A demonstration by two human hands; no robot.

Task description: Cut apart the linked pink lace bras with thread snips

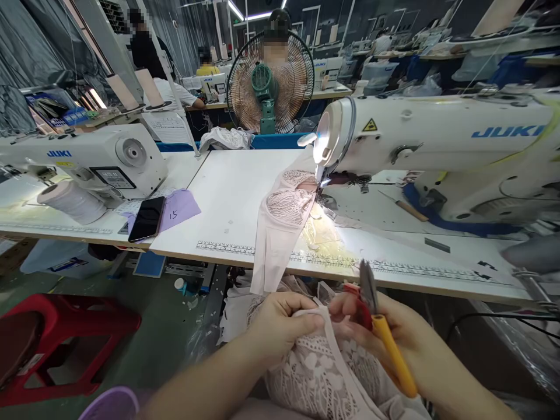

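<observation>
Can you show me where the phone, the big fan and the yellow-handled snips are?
phone (147,218): head view, middle of its dark screen.
fan (269,81): head view, green hub.
yellow-handled snips (394,353): head view, on the yellow handle in the right hand (406,338).

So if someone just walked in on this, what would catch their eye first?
Probably the lit sewing machine at right, its lamp glaring on the pink lace garment under the needle. Next, at the bottom edge, the left hand pinches a strap of lace fabric in the lap while the right hand holds yellow-handled snips. Behind the table stands a big fan.
</observation>
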